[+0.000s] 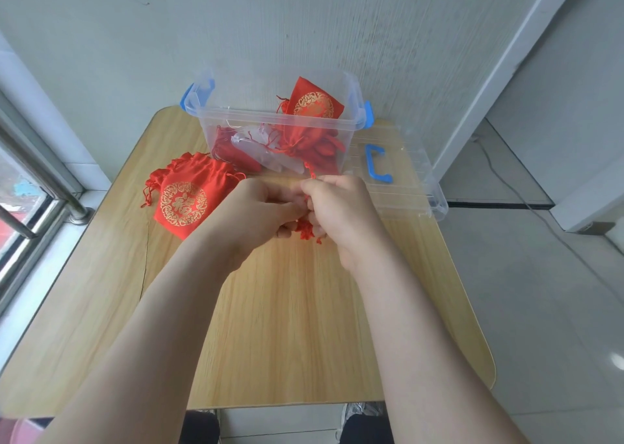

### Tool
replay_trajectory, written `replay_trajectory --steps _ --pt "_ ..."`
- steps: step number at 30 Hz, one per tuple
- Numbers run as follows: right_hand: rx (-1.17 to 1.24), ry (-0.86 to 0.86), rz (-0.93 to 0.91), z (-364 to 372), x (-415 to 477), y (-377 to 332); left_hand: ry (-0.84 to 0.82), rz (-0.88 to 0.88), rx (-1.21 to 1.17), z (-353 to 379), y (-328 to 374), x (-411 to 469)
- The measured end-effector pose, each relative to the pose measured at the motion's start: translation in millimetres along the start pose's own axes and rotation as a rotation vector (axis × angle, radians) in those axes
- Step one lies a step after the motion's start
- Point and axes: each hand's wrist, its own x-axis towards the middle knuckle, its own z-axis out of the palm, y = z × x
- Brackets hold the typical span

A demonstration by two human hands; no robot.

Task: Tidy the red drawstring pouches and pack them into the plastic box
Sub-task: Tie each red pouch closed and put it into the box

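My left hand (260,207) and my right hand (341,210) meet over the middle of the table, both gripping a small red drawstring pouch (305,229) that is mostly hidden between them; only its gathered red edge and a bit of cord show. A pile of red pouches with gold emblems (184,200) lies on the table to the left of my hands. The clear plastic box (236,119) with blue latches stands at the table's far edge, holding several red pouches, one (314,102) propped against its back wall.
The box's clear lid (412,187) with a blue handle lies flat to the right of the box, overhanging the table's right edge. The wooden table (287,325) meets a wall behind and a window rail on the left.
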Motion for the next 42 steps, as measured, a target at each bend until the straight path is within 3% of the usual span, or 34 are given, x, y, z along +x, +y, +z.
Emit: replay_trajectory --steps 6,9,14,22,30,39,42 --pt "0.074 0.113 0.004 2.8 3.3 2.3 0.067 -0.127 -0.093 0.6 1.0 0.1" --pt "0.143 0.064 -0.002 -4.6 4.8 1.2 0.065 -0.137 -0.049 0.7 4.2 -0.2" --pt "0.103 0.003 -0.081 -13.8 4.5 -5.0 0.021 -0.097 0.081 -0.4 8.4 -5.6" --pt "0.143 -0.139 -0.083 -23.4 4.4 -7.5 -0.025 0.004 0.101 6.4 19.0 -15.9" --pt "0.302 -0.078 -0.072 -21.7 6.5 -5.7 -0.096 0.018 0.117 4.5 24.1 -19.7" --pt "0.015 -0.017 -0.155 -18.6 10.1 1.7 -0.074 0.025 0.069 0.6 17.8 -13.2" --pt "0.034 -0.026 -0.133 -18.4 10.0 0.7 -0.085 -0.022 0.058 -0.8 16.3 -12.8"
